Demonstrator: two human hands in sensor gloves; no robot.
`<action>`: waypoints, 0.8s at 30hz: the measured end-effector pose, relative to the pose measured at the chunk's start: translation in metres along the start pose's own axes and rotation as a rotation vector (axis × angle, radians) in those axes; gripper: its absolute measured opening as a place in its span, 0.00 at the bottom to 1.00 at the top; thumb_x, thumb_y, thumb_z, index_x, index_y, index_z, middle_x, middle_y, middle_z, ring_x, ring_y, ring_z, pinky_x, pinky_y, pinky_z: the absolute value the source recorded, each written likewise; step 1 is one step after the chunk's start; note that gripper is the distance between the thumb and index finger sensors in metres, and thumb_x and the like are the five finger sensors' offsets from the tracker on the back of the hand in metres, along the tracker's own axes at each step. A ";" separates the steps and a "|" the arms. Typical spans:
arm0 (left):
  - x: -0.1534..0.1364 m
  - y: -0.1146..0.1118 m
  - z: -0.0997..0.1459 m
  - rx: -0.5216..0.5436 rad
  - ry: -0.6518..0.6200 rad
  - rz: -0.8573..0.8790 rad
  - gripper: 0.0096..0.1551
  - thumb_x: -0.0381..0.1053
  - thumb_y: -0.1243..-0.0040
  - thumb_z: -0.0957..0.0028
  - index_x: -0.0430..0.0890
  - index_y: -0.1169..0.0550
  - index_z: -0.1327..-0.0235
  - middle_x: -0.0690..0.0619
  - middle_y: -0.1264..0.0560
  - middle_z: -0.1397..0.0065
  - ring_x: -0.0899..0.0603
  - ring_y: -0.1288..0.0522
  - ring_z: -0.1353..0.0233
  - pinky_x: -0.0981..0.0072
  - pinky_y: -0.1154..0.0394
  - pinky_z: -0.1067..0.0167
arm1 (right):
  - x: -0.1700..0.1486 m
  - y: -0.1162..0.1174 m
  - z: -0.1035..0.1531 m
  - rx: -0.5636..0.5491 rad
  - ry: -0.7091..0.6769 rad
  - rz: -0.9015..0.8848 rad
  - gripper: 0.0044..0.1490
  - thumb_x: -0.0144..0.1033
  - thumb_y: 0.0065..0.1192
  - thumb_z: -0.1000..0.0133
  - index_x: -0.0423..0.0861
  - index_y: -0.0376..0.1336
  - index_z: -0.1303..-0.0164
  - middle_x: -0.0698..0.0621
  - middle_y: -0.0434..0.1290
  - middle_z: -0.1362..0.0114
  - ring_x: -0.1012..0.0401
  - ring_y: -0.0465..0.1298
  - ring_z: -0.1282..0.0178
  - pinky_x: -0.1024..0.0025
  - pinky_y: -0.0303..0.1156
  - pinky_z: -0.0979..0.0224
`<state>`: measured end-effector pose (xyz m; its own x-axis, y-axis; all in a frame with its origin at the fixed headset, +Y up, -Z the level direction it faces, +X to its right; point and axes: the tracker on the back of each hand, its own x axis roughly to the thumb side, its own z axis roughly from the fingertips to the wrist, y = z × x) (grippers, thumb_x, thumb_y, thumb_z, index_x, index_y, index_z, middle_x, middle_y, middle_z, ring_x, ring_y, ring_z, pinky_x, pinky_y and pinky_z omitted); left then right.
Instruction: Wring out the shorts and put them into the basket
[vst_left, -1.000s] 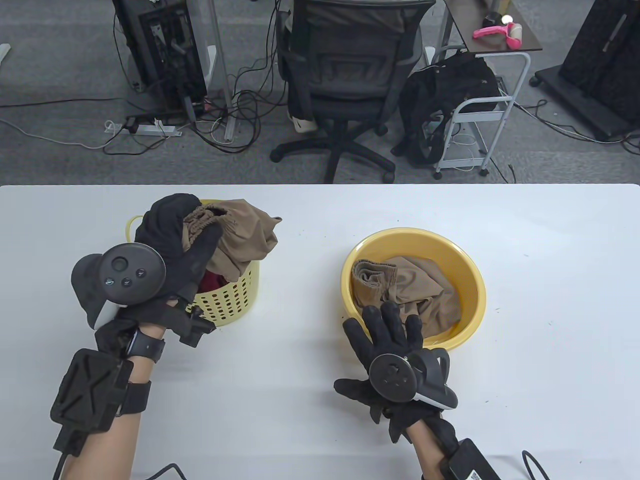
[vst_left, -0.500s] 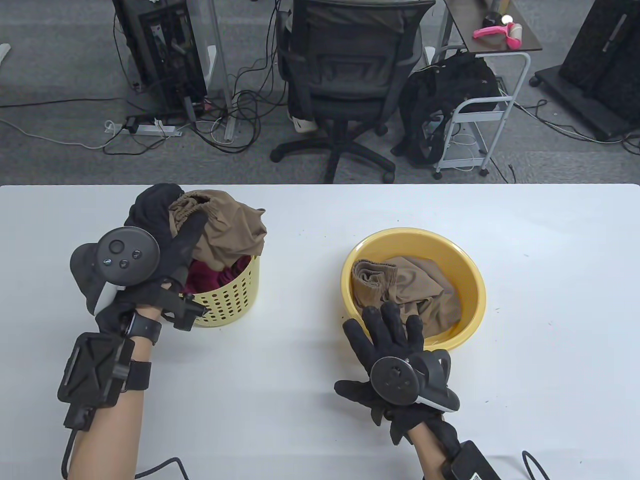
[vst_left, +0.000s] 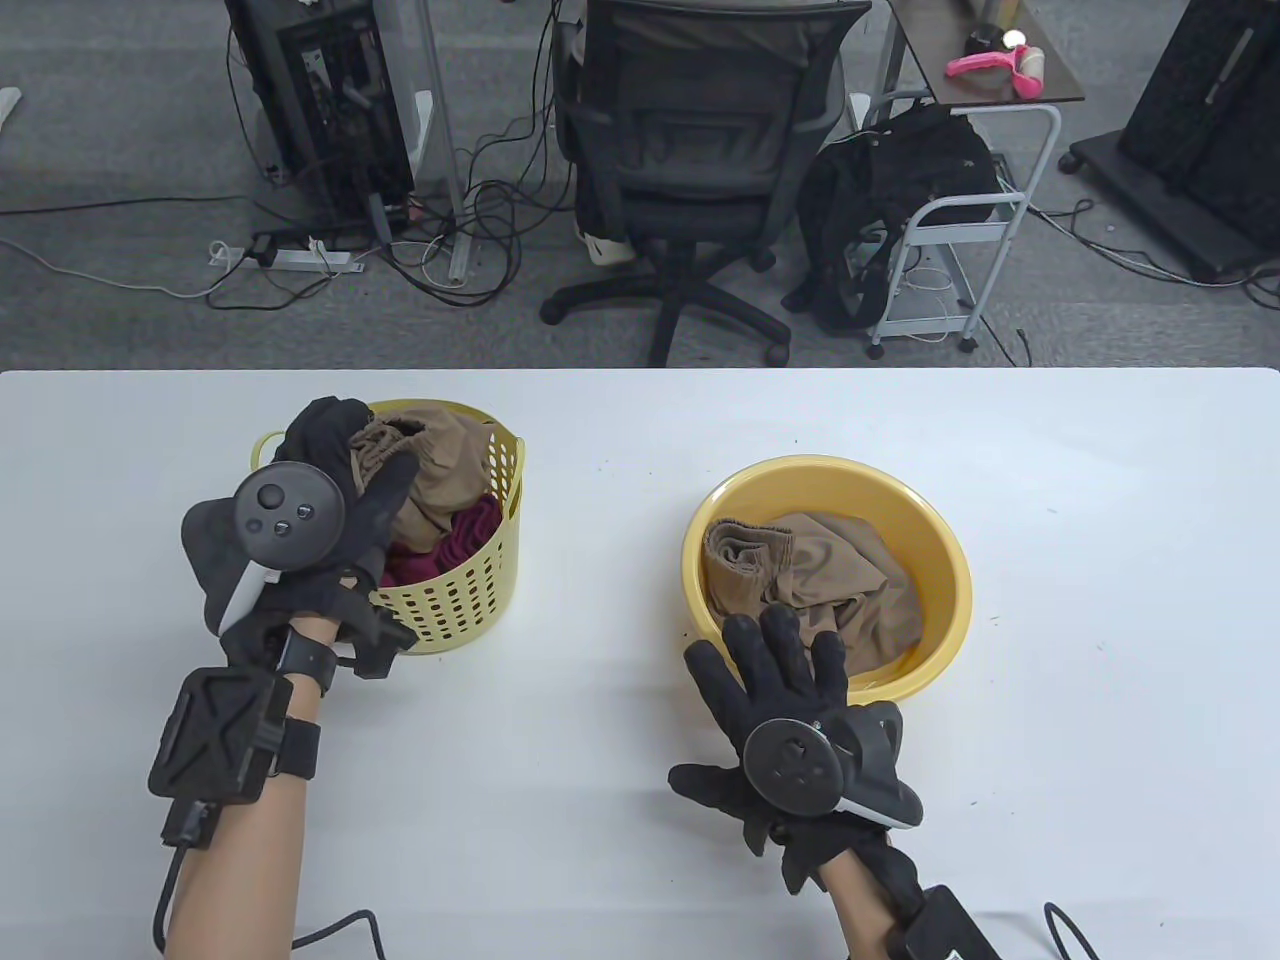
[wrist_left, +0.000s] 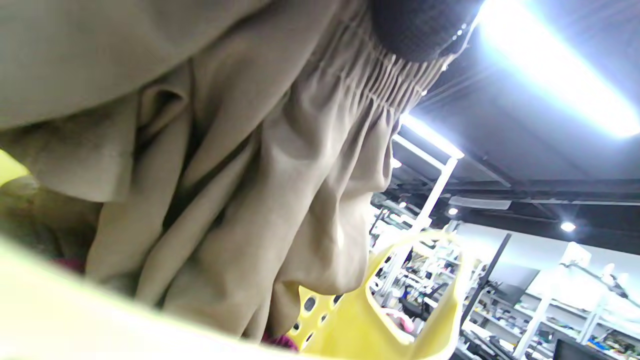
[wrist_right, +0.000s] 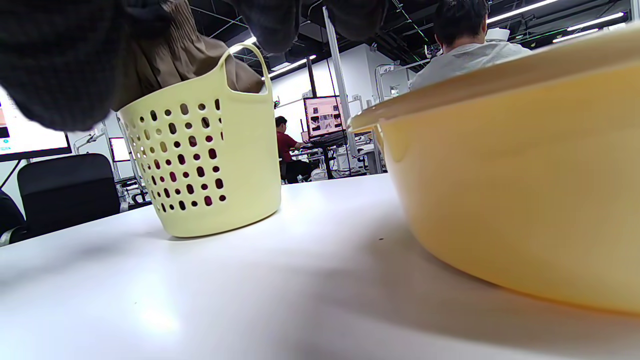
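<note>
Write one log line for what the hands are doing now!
left hand: lowering tan shorts into basket | right hand: resting on yellow basin rim

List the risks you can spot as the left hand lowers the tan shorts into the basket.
1. The tan shorts sit bunched high above the basket rim; released now, they might spill over.
2. The left hand pressing down near one wall could tip the light basket.
3. The right hand resting on the basin rim might tilt it.

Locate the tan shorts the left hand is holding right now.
In the table view they sit on the table's left side: the tan shorts are bunched in the top of the pale yellow basket, over a maroon garment, with the left hand gripping their waistband.
</note>
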<state>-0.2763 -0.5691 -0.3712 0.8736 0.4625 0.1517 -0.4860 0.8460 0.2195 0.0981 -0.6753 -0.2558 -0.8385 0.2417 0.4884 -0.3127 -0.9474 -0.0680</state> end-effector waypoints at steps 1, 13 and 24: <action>-0.001 -0.002 0.000 -0.006 -0.003 0.000 0.38 0.57 0.45 0.39 0.53 0.49 0.23 0.41 0.50 0.12 0.27 0.45 0.17 0.28 0.52 0.27 | 0.000 0.000 0.000 -0.001 0.000 -0.001 0.67 0.75 0.67 0.53 0.45 0.48 0.16 0.32 0.45 0.15 0.31 0.41 0.17 0.21 0.39 0.28; -0.006 -0.032 -0.002 -0.185 0.047 -0.144 0.37 0.58 0.38 0.39 0.53 0.42 0.23 0.40 0.46 0.12 0.26 0.43 0.16 0.25 0.51 0.30 | 0.000 -0.001 0.002 -0.010 -0.003 -0.005 0.67 0.75 0.67 0.54 0.45 0.48 0.16 0.33 0.45 0.15 0.31 0.41 0.18 0.21 0.39 0.28; 0.000 -0.051 -0.002 -0.310 0.017 -0.250 0.32 0.61 0.39 0.40 0.49 0.31 0.27 0.37 0.41 0.13 0.24 0.42 0.18 0.25 0.51 0.31 | -0.001 -0.002 0.004 -0.013 -0.004 -0.009 0.67 0.75 0.67 0.54 0.45 0.48 0.16 0.32 0.45 0.15 0.31 0.41 0.17 0.21 0.39 0.28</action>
<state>-0.2517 -0.6121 -0.3846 0.9655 0.2341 0.1141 -0.2292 0.9719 -0.0543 0.1016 -0.6741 -0.2532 -0.8339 0.2497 0.4923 -0.3264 -0.9423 -0.0750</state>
